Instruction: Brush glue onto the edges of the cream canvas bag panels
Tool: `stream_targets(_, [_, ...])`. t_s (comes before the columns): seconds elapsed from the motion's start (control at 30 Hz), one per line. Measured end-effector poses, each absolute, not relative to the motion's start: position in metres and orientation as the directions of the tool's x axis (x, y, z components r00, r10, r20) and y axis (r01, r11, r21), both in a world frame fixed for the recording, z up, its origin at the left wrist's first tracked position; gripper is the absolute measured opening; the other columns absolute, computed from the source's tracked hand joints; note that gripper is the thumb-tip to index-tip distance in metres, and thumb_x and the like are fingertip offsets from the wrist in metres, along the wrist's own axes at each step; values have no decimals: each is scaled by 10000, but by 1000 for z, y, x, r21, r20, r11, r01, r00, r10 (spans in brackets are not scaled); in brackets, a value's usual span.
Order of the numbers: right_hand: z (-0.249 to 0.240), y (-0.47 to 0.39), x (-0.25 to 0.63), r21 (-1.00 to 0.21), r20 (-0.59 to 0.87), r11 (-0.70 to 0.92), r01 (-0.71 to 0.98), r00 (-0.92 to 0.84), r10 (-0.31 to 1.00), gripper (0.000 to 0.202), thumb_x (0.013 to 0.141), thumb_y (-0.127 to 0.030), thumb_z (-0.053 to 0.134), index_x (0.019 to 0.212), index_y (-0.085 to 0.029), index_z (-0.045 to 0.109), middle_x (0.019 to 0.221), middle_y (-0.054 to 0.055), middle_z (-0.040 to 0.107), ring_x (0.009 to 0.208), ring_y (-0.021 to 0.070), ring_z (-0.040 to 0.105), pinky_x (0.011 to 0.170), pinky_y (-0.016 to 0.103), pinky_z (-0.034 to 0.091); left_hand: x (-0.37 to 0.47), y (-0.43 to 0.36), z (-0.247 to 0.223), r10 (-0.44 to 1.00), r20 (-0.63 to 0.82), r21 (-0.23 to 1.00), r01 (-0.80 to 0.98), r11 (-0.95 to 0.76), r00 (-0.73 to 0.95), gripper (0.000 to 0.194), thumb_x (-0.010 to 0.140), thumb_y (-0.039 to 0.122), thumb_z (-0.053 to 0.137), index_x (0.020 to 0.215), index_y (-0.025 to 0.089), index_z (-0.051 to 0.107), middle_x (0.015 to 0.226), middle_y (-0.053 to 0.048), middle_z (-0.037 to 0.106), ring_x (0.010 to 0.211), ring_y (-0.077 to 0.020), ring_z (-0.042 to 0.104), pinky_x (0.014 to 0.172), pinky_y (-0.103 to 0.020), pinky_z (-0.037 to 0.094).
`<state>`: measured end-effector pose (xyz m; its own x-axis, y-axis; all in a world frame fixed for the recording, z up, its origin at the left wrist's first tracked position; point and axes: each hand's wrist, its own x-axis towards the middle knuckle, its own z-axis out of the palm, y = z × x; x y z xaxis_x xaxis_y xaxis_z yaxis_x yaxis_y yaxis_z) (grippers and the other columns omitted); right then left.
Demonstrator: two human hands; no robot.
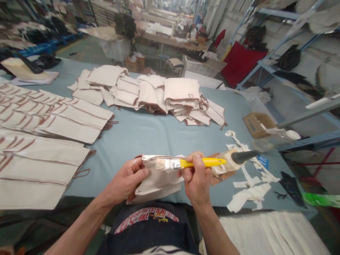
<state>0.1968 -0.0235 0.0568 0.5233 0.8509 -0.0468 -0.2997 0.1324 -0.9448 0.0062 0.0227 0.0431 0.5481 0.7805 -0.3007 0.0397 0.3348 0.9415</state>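
Observation:
At the table's front edge, my left hand [129, 179] grips the left side of a cream fabric pouch [160, 182] with brown edging, thumb on its face. My right hand [198, 177] is closed around the yellow handle of a paintbrush [191, 163]. The brush lies level across the upper part of the pouch, bristles pointing left; whether they touch the fabric I cannot tell. Some fingers of my right hand are near the pouch's right edge, partly hidden. A whitish container with a dark nozzle [230, 159] lies just right of my right hand.
Overlapping rows of cream fabric pieces [45, 170] cover the table's left side. Heaped cream pouches [182, 92] lie along the far edge. White fabric scraps [248, 194], a cardboard box [259, 124] and a clear jar [281, 140] are on the right, beside a blue metal rack [287, 21].

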Motion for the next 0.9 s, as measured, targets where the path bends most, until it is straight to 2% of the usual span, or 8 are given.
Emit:
stream_targets(0.1, [58, -30, 195, -947, 70, 215, -240, 497, 865, 354, 965, -496, 605, 735, -228, 576, 403, -126, 376, 334, 81, 359, 420, 212, 449, 2, 27, 47, 797, -328, 911, -53, 408, 508, 393, 805, 449, 782, 1017, 123, 728, 702, -3, 666, 574, -112, 529, 496, -184, 393])
stream_targets(0.2, [51, -31, 191, -949, 222, 292, -117, 406, 886, 355, 1005, -479, 573, 763, -223, 615, 443, -100, 440, 353, 87, 402, 407, 208, 407, 4, 22, 52, 780, -361, 893, -51, 446, 512, 394, 771, 439, 832, 979, 118, 734, 662, 19, 634, 550, -88, 482, 493, -169, 365])
stream_targets(0.33, [36, -25, 192, -911, 411, 382, 156, 252, 876, 282, 1020, -438, 573, 862, -226, 674, 532, -62, 524, 439, 113, 505, 449, 233, 416, 5, 13, 53, 713, -390, 870, -22, 493, 582, 460, 812, 507, 811, 1046, 118, 731, 778, -3, 672, 600, -86, 487, 534, -168, 373])
stream_targets(0.4, [31, -23, 193, -877, 473, 432, 212, 214, 855, 251, 1019, -416, 580, 879, -232, 678, 563, -56, 539, 462, 117, 519, 485, 251, 440, 4, 9, 53, 710, -373, 872, -36, 488, 597, 448, 835, 510, 799, 1051, 123, 730, 831, -12, 685, 655, -100, 519, 573, -173, 404])
stream_targets(0.6, [26, -20, 189, -870, 493, 477, 125, 213, 843, 216, 1055, -365, 524, 927, -240, 646, 573, -64, 560, 462, 113, 520, 489, 245, 437, 2, 4, 56, 700, -316, 862, -115, 494, 641, 369, 865, 477, 794, 1008, 144, 725, 777, 12, 671, 678, -112, 539, 621, -189, 455])
stream_targets(0.73, [26, -18, 186, -864, 498, 465, 191, 196, 845, 258, 1047, -418, 534, 906, -232, 645, 573, -62, 558, 459, 116, 511, 489, 256, 435, 5, 2, 55, 699, -326, 855, -117, 505, 637, 364, 866, 472, 793, 1007, 147, 714, 756, 20, 665, 644, -100, 529, 597, -180, 444])
stream_targets(0.9, [40, -25, 191, -848, 529, 504, 165, 333, 780, 279, 1071, -423, 474, 894, -249, 601, 571, -70, 543, 448, 120, 517, 485, 258, 447, 5, 3, 50, 741, -391, 843, -110, 526, 546, 457, 788, 503, 822, 1023, 128, 707, 731, 17, 653, 589, -93, 500, 524, -171, 390])
